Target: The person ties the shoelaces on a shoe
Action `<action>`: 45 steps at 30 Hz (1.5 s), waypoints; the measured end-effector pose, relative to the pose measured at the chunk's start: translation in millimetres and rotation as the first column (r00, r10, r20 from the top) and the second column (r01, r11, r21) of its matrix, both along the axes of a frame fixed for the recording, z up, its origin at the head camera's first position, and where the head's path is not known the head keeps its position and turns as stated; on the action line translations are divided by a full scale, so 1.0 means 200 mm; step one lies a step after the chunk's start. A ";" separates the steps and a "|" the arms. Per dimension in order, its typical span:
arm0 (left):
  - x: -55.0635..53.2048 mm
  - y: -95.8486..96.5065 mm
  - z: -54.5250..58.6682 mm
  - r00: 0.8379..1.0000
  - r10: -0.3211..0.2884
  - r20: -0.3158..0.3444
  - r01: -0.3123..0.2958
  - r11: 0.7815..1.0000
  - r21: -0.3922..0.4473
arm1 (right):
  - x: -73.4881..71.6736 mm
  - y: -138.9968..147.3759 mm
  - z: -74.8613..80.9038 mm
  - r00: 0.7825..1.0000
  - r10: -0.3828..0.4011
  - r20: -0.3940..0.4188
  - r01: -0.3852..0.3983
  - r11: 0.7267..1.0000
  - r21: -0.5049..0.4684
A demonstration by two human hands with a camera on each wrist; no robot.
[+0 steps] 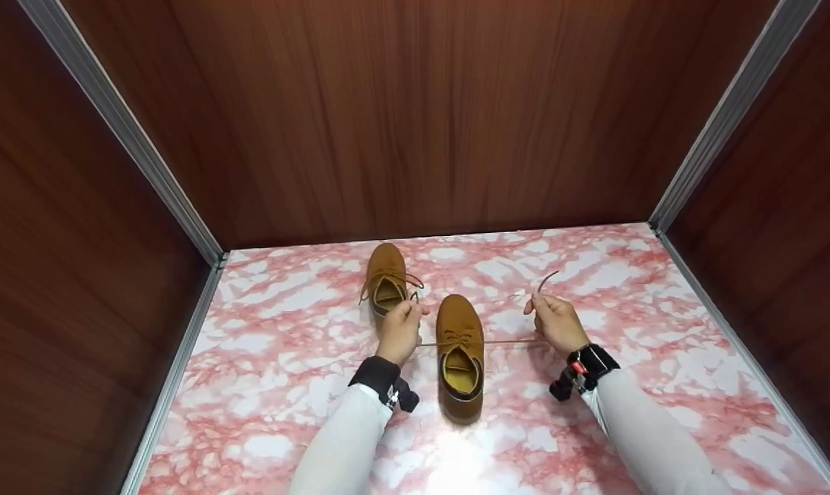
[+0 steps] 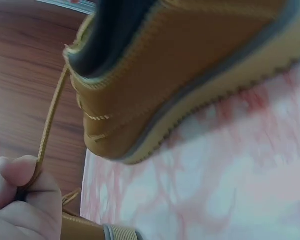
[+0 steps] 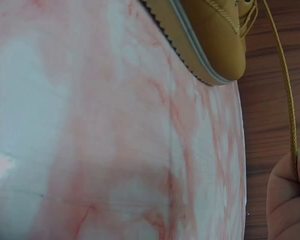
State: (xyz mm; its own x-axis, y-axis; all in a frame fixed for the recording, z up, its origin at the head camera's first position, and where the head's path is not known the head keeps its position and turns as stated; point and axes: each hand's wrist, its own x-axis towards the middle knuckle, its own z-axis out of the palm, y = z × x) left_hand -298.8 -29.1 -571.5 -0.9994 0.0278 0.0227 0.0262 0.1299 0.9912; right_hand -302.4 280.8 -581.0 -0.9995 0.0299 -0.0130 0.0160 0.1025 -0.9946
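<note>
A tan lace-up shoe stands upright between the hands, toe pointing away. Its shoelace stretches out to both sides, nearly straight. My left hand pinches one end of the shoelace with curled fingers, to the left of the shoe. On the other side, my right hand grips the opposite length of lace, and its loose tip sticks up past the fingers. A second tan shoe stands farther back on the left, partly hidden by my left hand, its laces hanging loose.
The shoes stand on a surface with a red and white marbled pattern. Dark wood panels rise at the back and both sides, joined by grey metal corner strips. A black camera strap circles the right wrist.
</note>
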 end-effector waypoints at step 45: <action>0.08 -0.04 -0.18 0.903 -0.237 0.358 0.221 0.972 0.086 | 0.04 -0.05 0.02 0.959 0.215 0.187 -0.230 0.971 0.067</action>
State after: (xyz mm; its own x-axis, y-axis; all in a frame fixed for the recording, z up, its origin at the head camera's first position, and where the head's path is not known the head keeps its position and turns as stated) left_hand -282.0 -36.4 -606.6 -0.9051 0.2636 -0.3337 -0.3121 0.1214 0.9423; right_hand -294.8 270.2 -577.4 -0.9627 -0.1841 -0.1982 0.1585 0.2097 -0.9648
